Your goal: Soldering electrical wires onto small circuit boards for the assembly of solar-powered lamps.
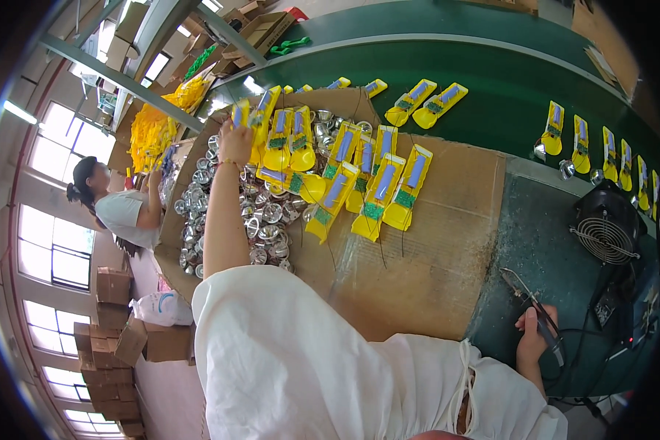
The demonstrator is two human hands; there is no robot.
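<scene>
Casings of yellow plastic, each with a violet-blue cell and a green board, lay in a loose heap between the two hands, and from this heap the left hand was the nearer one. It was reached out far, over silvery reflector cups inside a cardboard carton, at the left end of the heap. A single yellow casing stood just beyond its knuckles, with the long axis going roughly in line with the forearm, away from the person. The fingers were bent together, nearly without opening, and seemed to have hold of the near end of this casing. The place was blurred, so how firmly they pressed could not be told.

The right hand was well apart, low on the right side. It was closed around the dark handle of a slim tool, similar to a soldering iron, whose metal tip pointed up and to the left, not touching any casing. Between this tool and the heap lay a flat cardboard sheet. Beyond the tool, near a black fan, further casings stood in a row.
</scene>
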